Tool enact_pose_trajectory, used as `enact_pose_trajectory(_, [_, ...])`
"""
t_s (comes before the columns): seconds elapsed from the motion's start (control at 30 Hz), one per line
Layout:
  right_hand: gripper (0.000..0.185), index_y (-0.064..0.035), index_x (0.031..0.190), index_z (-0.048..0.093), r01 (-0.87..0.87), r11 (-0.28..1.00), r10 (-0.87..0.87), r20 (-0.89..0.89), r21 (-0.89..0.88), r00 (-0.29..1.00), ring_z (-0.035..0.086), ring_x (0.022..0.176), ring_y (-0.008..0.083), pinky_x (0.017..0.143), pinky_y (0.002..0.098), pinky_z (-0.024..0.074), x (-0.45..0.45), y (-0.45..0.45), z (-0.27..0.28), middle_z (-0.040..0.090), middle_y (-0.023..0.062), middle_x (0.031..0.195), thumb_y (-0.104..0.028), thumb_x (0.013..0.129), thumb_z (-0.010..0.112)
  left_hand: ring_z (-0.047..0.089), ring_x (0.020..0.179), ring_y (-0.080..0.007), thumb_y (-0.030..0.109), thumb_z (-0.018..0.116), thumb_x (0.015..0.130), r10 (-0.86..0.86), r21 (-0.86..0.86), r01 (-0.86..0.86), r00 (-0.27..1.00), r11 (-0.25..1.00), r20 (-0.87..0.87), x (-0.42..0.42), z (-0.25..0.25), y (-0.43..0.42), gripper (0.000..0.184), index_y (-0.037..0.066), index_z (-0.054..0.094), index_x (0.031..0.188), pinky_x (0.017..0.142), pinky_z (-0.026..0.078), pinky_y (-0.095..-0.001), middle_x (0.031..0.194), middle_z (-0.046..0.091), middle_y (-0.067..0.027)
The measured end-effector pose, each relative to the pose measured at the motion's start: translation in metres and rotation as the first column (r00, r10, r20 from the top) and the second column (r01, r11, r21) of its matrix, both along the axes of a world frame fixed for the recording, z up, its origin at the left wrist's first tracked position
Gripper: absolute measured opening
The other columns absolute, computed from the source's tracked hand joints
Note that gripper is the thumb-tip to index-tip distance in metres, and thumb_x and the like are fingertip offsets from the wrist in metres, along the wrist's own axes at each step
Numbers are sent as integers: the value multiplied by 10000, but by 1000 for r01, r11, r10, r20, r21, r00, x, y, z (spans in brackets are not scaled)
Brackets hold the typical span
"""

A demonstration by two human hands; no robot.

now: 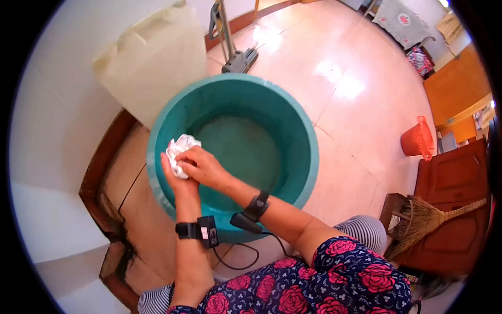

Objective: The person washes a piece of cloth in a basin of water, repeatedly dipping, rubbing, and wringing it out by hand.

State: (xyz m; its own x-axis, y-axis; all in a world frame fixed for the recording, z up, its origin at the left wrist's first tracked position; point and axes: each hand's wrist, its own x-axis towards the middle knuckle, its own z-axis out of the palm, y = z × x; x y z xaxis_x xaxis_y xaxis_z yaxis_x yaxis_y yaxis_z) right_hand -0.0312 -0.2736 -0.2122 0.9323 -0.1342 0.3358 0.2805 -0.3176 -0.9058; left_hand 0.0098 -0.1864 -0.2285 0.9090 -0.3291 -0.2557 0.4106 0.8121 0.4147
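Observation:
A bunched white cloth [184, 142] is held between my two hands, over the left side of a large round green basin [308, 152]. My left hand [180, 182] cups the cloth from below and the left, with its fingers partly hidden behind it. From the right, my right hand [206, 168] closes its curled fingers on the same cloth. A strap with a black box [208, 231] is around my left wrist, and a similar black device [248, 217] sits on my right wrist. Whether water lies in the basin, I cannot tell.
Behind the basin stand a pale covered block [157, 57] and a grey folding trolley [240, 62]. On the right are a red bucket [417, 138], a straw broom [426, 217] and a dark wooden cabinet [455, 178]. A wall with brown skirting [99, 162] runs along the left.

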Motion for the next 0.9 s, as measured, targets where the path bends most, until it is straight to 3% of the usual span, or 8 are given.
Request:
enact_pose_trajectory(0.1, [177, -74, 869, 620, 19, 997, -17, 23, -76, 1000, 557, 808, 294, 709, 370, 448, 7, -1, -1, 581, 132, 851, -187, 755, 545, 519, 981, -284, 479, 301, 870, 2, 1, -2, 1000, 1000, -2, 4, -5, -4, 512, 115, 408, 1215, 858, 419, -426, 1099, 528, -126])
enact_pose_trajectory(0.23, [146, -41, 879, 617, -37, 992, 30, -64, -117, 998, 601, 767, 249, 687, 303, 467, 11, -5, 8, 617, 124, 859, -94, 759, 554, 496, 1044, -283, 470, 320, 868, 25, -50, -28, 998, 998, -51, -2, -4, -8, 515, 91, 435, 1197, 926, 374, -426, 1144, 512, -140])
enact_pose_trajectory(0.27, [143, -62, 857, 620, -26, 996, 19, -83, -88, 996, 598, 765, 270, 674, 326, 469, 14, -3, 6, 613, 121, 856, -153, 759, 568, 497, 1043, -274, 464, 322, 872, 54, -73, -60, 995, 996, -81, -6, 4, -8, 504, 93, 438, 1192, 926, 377, -419, 1143, 511, -136])
enact_pose_trajectory(0.53, [96, 23, 871, 582, -19, 957, 151, -440, 290, 885, 526, 773, 110, 707, 223, 412, 7, -3, 43, 579, 40, 828, -22, 793, 550, 464, 1067, -213, 424, 365, 894, 116, -136, -140, 979, 981, -170, -28, 37, -4, 486, 131, 340, 1280, 927, 366, -347, 1185, 464, -100])
enact_pose_trajectory(0.63, [85, -28, 881, 543, 140, 884, 158, -568, 445, 808, 441, 548, 28, 459, 159, 319, -22, -1, 75, 537, 1, 706, -90, 823, 548, 479, 1014, -167, 432, 370, 891, 17, -225, -91, 949, 970, -313, -60, 67, 1, 510, 150, 306, 1312, 856, 398, -292, 1181, 468, -67])
enact_pose_trajectory(0.7, [95, -31, 825, 518, 198, 858, 146, -595, 473, 791, 436, 528, 36, 452, 166, 321, -36, 0, 87, 535, 3, 693, -115, 815, 562, 476, 913, -120, 440, 368, 891, -25, -238, -43, 961, 970, -274, -74, 84, 11, 525, 155, 291, 1325, 707, 408, -239, 1163, 474, -46])
enact_pose_trajectory(0.8, [137, -31, 794, 495, 154, 854, 184, -566, 496, 803, 442, 528, 53, 462, 166, 328, -48, 9, 120, 537, 21, 688, -144, 809, 571, 479, 933, -140, 443, 361, 892, -3, -214, -55, 965, 975, -262, -85, 118, 26, 533, 152, 277, 1330, 724, 414, -251, 1171, 469, -54])
enact_pose_trajectory(0.9, [162, -16, 822, 495, -17, 856, 314, -491, 517, 813, 457, 547, 81, 484, 173, 349, -54, 19, 159, 538, 47, 692, -158, 806, 571, 479, 952, -154, 450, 356, 891, 34, -203, -96, 957, 974, -289, -96, 155, 44, 545, 151, 260, 1336, 738, 415, -257, 1179, 464, -62])
